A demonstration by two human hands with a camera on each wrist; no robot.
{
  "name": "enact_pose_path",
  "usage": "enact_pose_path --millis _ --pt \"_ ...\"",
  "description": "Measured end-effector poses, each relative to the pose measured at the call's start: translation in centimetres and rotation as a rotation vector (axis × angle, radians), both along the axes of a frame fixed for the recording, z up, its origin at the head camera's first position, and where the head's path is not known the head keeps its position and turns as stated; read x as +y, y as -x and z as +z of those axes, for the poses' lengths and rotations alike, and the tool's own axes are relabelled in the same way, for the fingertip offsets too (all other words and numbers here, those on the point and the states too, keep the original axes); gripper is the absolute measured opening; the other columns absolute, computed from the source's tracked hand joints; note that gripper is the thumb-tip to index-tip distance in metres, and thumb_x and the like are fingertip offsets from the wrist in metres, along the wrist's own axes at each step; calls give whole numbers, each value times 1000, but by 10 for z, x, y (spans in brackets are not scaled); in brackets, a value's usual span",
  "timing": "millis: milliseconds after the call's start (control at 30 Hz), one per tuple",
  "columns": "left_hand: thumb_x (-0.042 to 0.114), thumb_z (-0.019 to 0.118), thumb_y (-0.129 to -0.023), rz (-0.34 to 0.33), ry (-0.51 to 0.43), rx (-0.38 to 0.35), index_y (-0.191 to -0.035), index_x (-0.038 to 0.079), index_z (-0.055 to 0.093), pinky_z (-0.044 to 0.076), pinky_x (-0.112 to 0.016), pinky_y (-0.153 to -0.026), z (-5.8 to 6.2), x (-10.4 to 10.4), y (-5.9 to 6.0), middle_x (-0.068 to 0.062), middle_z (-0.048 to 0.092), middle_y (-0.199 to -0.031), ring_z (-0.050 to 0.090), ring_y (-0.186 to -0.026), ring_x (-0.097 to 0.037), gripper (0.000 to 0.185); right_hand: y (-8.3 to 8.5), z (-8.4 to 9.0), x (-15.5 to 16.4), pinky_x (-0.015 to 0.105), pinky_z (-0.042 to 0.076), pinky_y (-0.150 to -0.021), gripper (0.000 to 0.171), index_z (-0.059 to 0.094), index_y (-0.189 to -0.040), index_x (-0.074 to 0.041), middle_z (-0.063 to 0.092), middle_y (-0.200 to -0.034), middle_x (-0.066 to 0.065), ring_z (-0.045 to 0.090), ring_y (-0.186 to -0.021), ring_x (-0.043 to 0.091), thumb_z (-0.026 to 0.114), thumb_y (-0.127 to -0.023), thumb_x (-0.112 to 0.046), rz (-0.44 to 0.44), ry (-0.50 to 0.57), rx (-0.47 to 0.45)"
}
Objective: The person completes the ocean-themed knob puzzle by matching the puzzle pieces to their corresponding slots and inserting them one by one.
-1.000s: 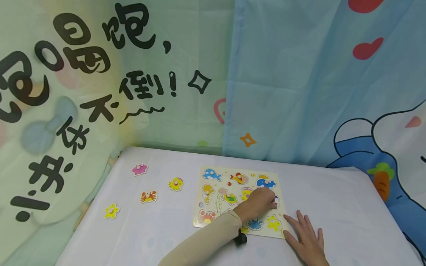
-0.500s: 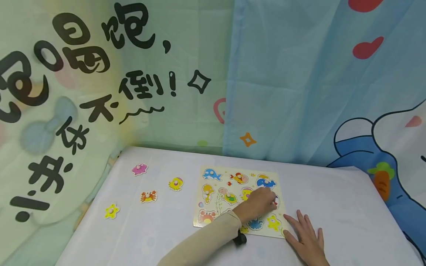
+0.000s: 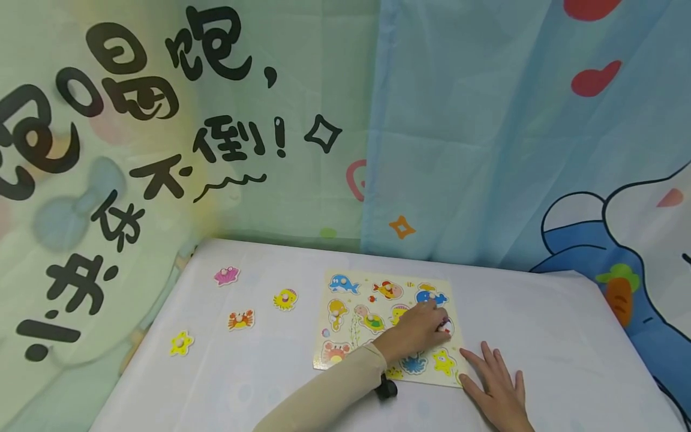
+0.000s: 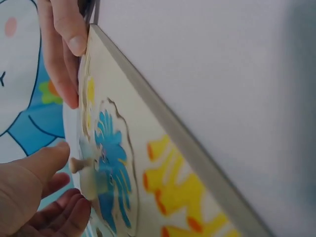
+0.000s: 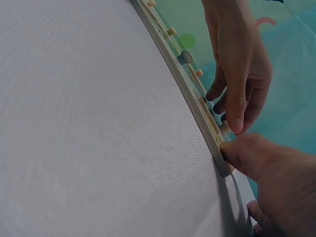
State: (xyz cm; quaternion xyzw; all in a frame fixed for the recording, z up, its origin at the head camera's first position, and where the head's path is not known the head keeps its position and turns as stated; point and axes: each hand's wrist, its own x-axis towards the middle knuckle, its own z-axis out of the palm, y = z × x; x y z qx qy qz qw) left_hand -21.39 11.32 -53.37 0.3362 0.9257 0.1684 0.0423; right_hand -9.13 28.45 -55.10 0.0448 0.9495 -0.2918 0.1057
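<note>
A sea-animal peg puzzle board (image 3: 351,300) lies on a white-covered table (image 3: 540,336). My left hand (image 3: 426,327), in a beige sleeve, reaches over the board's right middle. Its curled fingers close on a red-and-white piece (image 3: 445,326) there. In the right wrist view these fingertips (image 5: 236,123) point down onto the board beside a peg (image 5: 224,127). My right hand (image 3: 493,384) lies flat on the cloth at the board's near right corner, its thumb (image 5: 237,150) pressed against the board edge (image 5: 197,106). A blue octopus piece (image 4: 113,173) sits just below my left wrist.
Loose pieces lie left of the board: a pink one (image 3: 227,275), a yellow-orange one (image 3: 285,298), a crab (image 3: 240,319) and a yellow star (image 3: 181,342). Printed curtains (image 3: 459,150) hang close behind and to the left. The table's left edge (image 3: 146,336) is near the star.
My left hand has shifted slightly right and toward me, so the red-and-white piece shows more under its fingers. The right hand has stayed put.
</note>
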Motion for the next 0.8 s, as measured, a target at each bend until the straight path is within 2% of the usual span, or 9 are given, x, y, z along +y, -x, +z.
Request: enact_pose_path --millis 100,233,433,600,800 --pt "44 65 -90 -11 -23 31 -118 24 64 41 -12 -72 -1 -3 2 10 59 -103 48 -86 -2 34 0 1 0 77 -15 -101 64 45 -141 -15 10 -158 30 -1 -144 54 54 -92 -54 -9 -4 -29" --pt "41 62 -93 -10 -24 46 -120 22 64 46 -13 -79 5 -9 7 9 62 -108 54 -90 -2 33 1 1 -1 76 -16 -102 65 45 -142 -14 9 -158 30 -1 -144 54 55 -91 -54 -16 -12 -52" --pt "38 59 -96 63 -28 3 -125 22 61 49 -19 -88 14 -27 24 7 60 -112 56 -98 -5 33 5 3 -3 75 -18 -102 67 43 -143 -14 7 -158 29 -4 -144 53 56 -91 -53 -25 -28 -85" --pt "34 59 -96 146 -79 -35 -124 19 61 49 -21 -87 24 -57 43 4 61 -110 56 -97 -9 32 7 3 -3 74 -19 -103 67 43 -143 -13 7 -159 29 -5 -144 52 56 -91 -52 -25 -32 -84" --pt "29 60 -96 256 -152 -60 -121 12 63 51 -28 -85 34 -112 64 -3 64 -109 61 -100 -16 30 6 2 -3 74 -19 -103 68 41 -144 -13 4 -159 29 -7 -144 53 56 -91 -53 -30 -33 -115"
